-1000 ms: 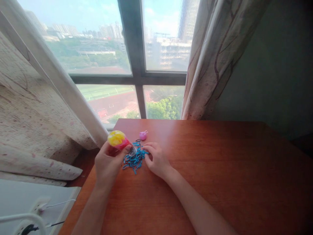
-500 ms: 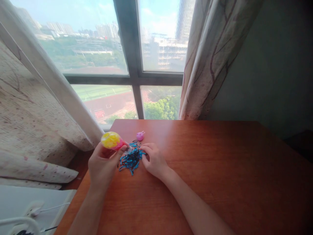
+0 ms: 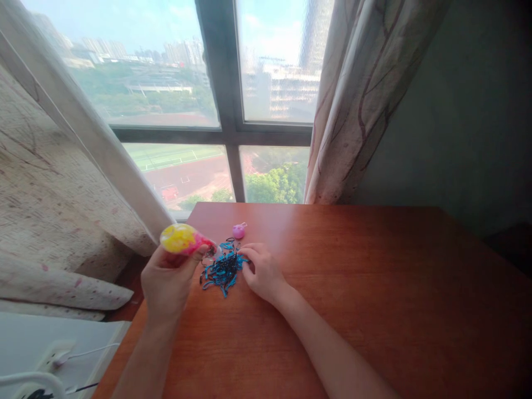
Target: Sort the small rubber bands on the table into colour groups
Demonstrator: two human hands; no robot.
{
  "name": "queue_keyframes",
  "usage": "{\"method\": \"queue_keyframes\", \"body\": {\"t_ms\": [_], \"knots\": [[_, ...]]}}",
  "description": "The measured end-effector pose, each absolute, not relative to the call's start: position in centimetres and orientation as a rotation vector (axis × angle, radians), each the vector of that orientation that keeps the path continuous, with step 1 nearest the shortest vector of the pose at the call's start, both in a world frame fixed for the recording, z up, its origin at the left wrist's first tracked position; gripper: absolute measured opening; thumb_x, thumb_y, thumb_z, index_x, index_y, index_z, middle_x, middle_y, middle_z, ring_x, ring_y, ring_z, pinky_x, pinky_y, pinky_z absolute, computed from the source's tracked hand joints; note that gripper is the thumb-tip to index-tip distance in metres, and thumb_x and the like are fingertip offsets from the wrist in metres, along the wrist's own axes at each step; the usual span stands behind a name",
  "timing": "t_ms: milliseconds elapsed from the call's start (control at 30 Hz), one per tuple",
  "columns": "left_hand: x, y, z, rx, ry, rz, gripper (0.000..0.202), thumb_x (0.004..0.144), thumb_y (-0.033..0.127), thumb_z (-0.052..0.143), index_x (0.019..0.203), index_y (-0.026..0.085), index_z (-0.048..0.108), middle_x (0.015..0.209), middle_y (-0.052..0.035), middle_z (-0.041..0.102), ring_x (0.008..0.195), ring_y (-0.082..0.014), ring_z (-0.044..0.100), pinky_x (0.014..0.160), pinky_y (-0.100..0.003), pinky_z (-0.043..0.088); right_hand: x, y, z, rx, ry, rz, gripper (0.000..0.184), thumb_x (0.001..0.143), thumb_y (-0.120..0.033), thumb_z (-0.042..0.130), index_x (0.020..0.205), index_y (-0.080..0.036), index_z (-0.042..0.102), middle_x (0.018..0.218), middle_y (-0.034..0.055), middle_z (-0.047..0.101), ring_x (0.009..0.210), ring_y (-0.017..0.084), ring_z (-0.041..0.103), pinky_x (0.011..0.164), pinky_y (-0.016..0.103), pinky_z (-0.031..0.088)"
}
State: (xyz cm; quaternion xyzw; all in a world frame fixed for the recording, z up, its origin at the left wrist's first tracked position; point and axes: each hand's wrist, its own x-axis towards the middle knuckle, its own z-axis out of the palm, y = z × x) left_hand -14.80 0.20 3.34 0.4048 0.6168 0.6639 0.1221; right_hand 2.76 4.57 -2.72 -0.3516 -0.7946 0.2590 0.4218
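My left hand is closed around a clear bottle with yellow, pink and red pieces inside. The bottle lies tilted in the air, its mouth pointing right and down at a pile of small blue and black elastic bands on the table. Some dark bands show near the bottle's mouth. At the right edge of the pile, my right hand rests with half-bent fingers, thumb apart from the index finger, touching the bands. Behind the pile stands a small round pink lid with a loop on top.
The brown wooden table stretches away to the right, and its left edge runs close beside my left forearm. Past the far edge is a window between patterned curtains. A socket with plugged-in cables sits low at the left.
My left hand and the bottle have moved a little to the left, and the bottle lies flatter. Dark bands show more at its mouth. My right hand stays in place.
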Motion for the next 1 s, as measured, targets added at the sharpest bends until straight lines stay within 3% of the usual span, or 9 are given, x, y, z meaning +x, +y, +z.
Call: {"method": "queue_keyframes", "body": {"t_ms": [333,500,833,1000], "knots": [[-15.0,0.4,3.0,1.081,1.714,1.835,0.041,0.062,0.029,0.088,0.099,0.021,0.072,0.094,-0.0024,0.078,0.085,-0.0215,0.074,0.079,-0.029,0.061,2.8,4.6,-2.8,-0.876,-1.998,0.652,0.033,0.080,-0.004,0.056,0.108,-0.016,0.067,0.109,0.0097,0.066,0.108,0.022,0.056,0.099,0.034,0.047],[-14.9,0.4,3.1,1.044,1.711,1.869,0.039,0.061,0.029,0.088,0.096,0.019,0.073,0.093,-0.0038,0.079,0.084,-0.0228,0.074,0.080,-0.032,0.061,2.7,4.6,-2.9,-0.879,-1.994,0.644,0.033,0.080,-0.004,0.056,0.108,-0.016,0.067,0.110,0.0096,0.066,0.107,0.022,0.056,0.098,0.034,0.046],[-14.9,0.3,3.1,1.031,1.671,1.821,0.041,0.060,0.027,0.088,0.096,0.017,0.073,0.090,-0.0022,0.078,0.080,-0.0175,0.073,0.073,-0.023,0.059,2.7,4.6,-2.8,-0.874,-1.997,0.636,0.033,0.079,-0.004,0.056,0.108,-0.017,0.067,0.108,0.0091,0.066,0.106,0.022,0.056,0.098,0.034,0.046],[-14.7,0.4,3.2,1.000,1.636,1.836,0.042,0.059,0.027,0.089,0.096,0.017,0.071,0.084,-0.0001,0.076,0.076,-0.0156,0.071,0.070,-0.021,0.057,2.8,4.1,-1.8,-0.860,-1.959,0.623,0.029,0.082,-0.008,0.056,0.105,-0.019,0.069,0.097,0.0076,0.064,0.099,0.022,0.056,0.089,0.033,0.048]]}}
